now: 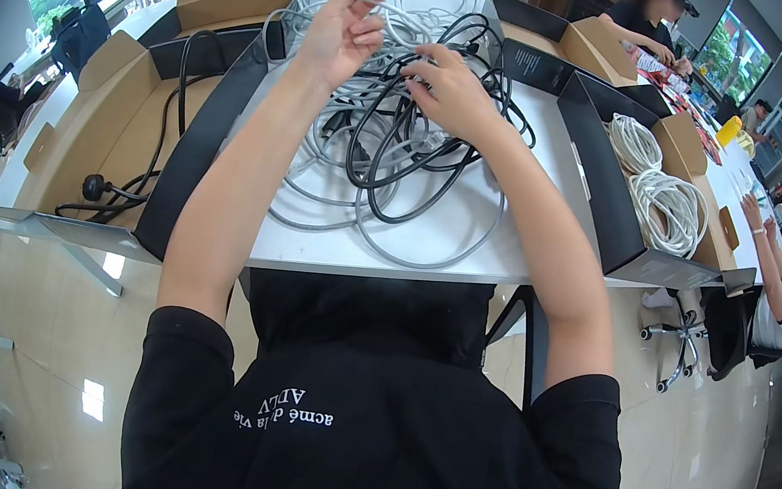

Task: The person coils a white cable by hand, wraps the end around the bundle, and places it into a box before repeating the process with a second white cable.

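Note:
A tangled heap of black and grey cables lies on the white table in front of me. My left hand is raised over the heap's far side and pinches a grey cable between fingers and thumb. My right hand rests on the pile just to the right, fingers curled around black and grey strands. Both forearms reach out over the near table edge.
A cardboard box on the left holds a black power cable with a plug. A box on the right holds coiled white cables. Other people sit at the right and far back. An office chair base stands nearby.

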Available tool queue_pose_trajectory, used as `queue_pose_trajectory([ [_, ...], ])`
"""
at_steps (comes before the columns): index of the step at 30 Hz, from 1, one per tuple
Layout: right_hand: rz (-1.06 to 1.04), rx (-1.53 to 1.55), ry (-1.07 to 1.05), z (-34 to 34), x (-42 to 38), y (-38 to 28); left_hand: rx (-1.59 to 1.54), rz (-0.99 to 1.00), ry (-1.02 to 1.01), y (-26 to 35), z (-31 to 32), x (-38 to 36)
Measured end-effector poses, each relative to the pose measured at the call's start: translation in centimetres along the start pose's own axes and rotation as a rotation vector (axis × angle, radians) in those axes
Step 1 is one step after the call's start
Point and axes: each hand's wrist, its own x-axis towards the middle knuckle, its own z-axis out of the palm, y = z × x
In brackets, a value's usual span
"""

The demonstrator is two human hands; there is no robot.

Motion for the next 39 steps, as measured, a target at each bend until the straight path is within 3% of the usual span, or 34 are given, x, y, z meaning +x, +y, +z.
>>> queue_pose_trajectory([
  [4,0.076,-0.074,0.006,0.2,0.0,1.5,0.164,-0.151,-0.119,-1.1,2.6,-2.4],
  [9,0.375,0.162,-0.019,-0.1,-0.7,4.8,1.032,-0.332,-0.245,-3.7,6.8,-5.4],
  [11,0.568,0.433,-0.071,-0.4,-0.5,5.8,1.305,-0.333,-0.414,-5.8,6.7,-6.1],
  [13,0.638,0.583,-0.035,-1.5,0.0,5.4,1.630,-0.116,-0.488,-6.7,7.6,-7.8],
  [14,0.694,0.738,-0.033,-2.5,0.3,4.7,1.833,-0.116,-0.623,-6.8,8.0,-7.8],
  [15,0.751,0.894,-0.032,-3.3,0.5,3.8,1.875,-0.089,-0.671,-7.0,8.3,-8.0],
  [17,0.689,0.927,-0.069,-3.5,0.8,2.9,1.957,-0.037,-0.764,-7.4,8.6,-8.6],
  [18,0.659,0.940,-0.102,-3.5,1.0,2.3,1.939,0.047,-0.785,-7.7,8.5,-8.8],
  [20,0.531,0.880,-0.170,-2.6,1.0,1.7,1.974,0.005,-0.810,-8.1,8.7,-9.1],
  [23,0.575,1.020,-0.251,-2.5,1.0,0.8,1.976,0.052,-0.841,-8.3,8.5,-9.2],
  [27,0.557,1.096,-0.150,-2.6,1.0,0.9,1.944,0.120,-0.897,-8.4,8.4,-9.0],
  [30,0.521,1.090,0.030,-2.7,1.4,1.7,1.564,-0.102,-0.704,-7.6,8.6,-8.0],
  [33,0.448,1.119,0.357,-4.2,2.1,2.1,1.039,-0.284,-0.331,-6.8,6.8,-6.0],
  [37,0.250,1.259,0.504,-5.3,2.5,0.8,0.732,-0.090,0.077,-3.9,4.2,-3.4],
  [39,0.237,1.242,0.401,-4.7,2.5,0.3,0.588,0.014,0.283,-2.8,2.5,-2.4],
])
